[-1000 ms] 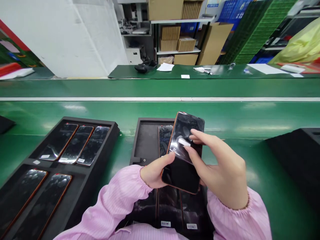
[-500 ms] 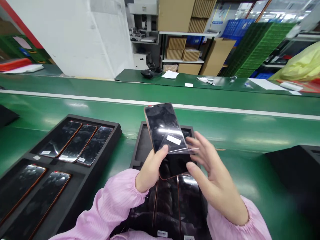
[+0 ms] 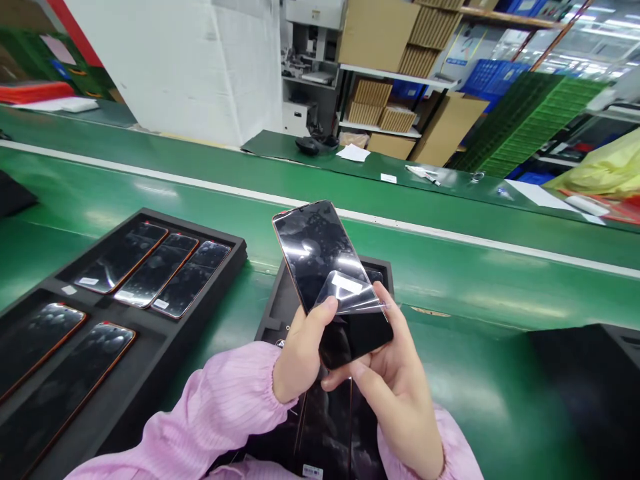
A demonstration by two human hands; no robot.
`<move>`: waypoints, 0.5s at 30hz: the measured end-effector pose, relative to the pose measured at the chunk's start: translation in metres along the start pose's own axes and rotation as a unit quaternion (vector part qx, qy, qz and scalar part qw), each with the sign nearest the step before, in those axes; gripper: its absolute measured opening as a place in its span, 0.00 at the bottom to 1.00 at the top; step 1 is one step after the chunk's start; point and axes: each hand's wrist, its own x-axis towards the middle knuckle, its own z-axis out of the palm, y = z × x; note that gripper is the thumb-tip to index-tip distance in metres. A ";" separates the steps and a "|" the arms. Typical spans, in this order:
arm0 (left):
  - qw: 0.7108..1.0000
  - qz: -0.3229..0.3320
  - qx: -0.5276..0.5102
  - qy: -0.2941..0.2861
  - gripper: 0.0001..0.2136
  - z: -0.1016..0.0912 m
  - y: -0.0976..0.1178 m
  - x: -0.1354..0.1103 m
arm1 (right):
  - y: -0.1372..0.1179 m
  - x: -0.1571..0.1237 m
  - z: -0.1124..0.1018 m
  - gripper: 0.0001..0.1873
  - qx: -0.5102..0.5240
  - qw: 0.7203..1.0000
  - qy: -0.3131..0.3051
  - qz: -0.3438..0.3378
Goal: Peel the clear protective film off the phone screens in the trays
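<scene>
A black phone [image 3: 320, 267] with an orange rim is held up above a black foam tray [image 3: 280, 303]. My left hand [image 3: 303, 350] grips the phone's lower left edge, thumb pressed on the screen. A clear protective film [image 3: 350, 293] with a white tab is partly peeled up from the lower screen. My right hand [image 3: 390, 380] cups the phone's lower right from underneath, fingers closed around it beside the film. More phones lie in the tray under my hands.
A second black tray [image 3: 150, 313] at the left holds several orange-rimmed phones. A green conveyor belt [image 3: 450, 267] runs across. A dark block [image 3: 585, 380] sits at the right. Shelves with cardboard boxes [image 3: 380, 40] and green crates stand behind.
The phone swung from leaning right to leaning left and rose. The film came further off the screen. My right hand dropped from the screen face to under the phone's lower edge.
</scene>
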 end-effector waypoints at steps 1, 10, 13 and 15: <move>1.000 0.001 -0.003 -0.005 0.28 0.000 0.000 0.000 | 0.001 -0.001 0.001 0.38 0.002 1.000 0.006 -0.003; 0.997 -0.015 -0.058 -0.051 0.33 0.002 -0.001 -0.003 | 0.007 -0.007 0.012 0.33 0.022 0.999 0.028 -0.026; 0.995 -0.024 -0.063 -0.077 0.34 0.002 -0.001 -0.003 | 0.009 -0.008 0.014 0.31 0.028 0.998 0.034 -0.033; 0.993 -0.032 -0.065 -0.098 0.34 0.003 0.000 -0.004 | 0.010 -0.008 0.015 0.32 0.028 0.999 0.032 -0.029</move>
